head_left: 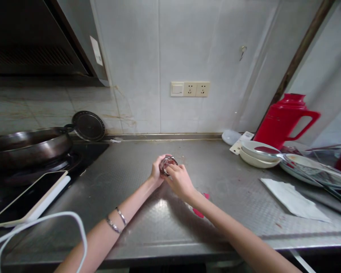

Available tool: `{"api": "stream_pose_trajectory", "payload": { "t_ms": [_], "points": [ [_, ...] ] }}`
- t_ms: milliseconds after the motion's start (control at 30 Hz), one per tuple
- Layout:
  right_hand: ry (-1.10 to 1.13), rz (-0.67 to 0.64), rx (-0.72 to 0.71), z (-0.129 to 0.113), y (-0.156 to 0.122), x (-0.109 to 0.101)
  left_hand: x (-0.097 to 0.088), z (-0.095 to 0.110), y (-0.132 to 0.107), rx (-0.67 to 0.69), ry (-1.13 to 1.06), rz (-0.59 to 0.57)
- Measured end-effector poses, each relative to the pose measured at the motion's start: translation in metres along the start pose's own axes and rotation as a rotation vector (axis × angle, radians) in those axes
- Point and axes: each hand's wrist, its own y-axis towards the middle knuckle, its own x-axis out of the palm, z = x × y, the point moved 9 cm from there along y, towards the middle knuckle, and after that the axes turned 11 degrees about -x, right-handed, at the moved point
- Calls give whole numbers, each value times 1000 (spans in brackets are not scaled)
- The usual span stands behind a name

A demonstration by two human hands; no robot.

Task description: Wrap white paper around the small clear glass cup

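My left hand point(156, 171) is wrapped around a small round jar point(167, 161) with a shiny rim and a dark reddish-brown look, held just above the steel counter point(125, 163). From the right, my right hand point(181, 182) reaches to the jar's mouth, its fingers bent together at the rim. Whatever those fingertips pinch is too small to make out. Torn red scraps point(198, 212) lie on the counter beside my right forearm, which partly hides them.
At left, a large pan point(31, 146) sits on the black stove, near a phone point(25, 199) with a white cable point(74, 214). On the right are stacked bowls point(258, 162), a red thermos point(281, 123), a dish pile point(315, 174) and a white napkin point(295, 201).
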Motion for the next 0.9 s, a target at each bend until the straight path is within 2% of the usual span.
{"api": "stream_pose_trajectory", "payload": {
  "t_ms": [133,233,367,467,567,667,900],
  "points": [
    [-161,15,-199,1,-4,-10,11,12,-3,-11,7,-134],
    [-287,-48,-394,-1,-11,-11,12,9,-3,-171,51,-200],
    [-370,-183,-629,-4,-18,-7,-2,-10,-3,-432,108,-117],
    [-393,-232,-707,-4,-16,-7,-3,-19,-3,-479,113,-97],
    [-418,-234,-710,-6,-10,-9,-4,-17,0,-405,89,-53],
    [-467,-224,-649,-7,-4,-11,-4,-13,2,-332,32,-33],
    [-395,-106,-368,-13,-4,-10,0,-5,-4,-196,-66,13]
  ]
}}
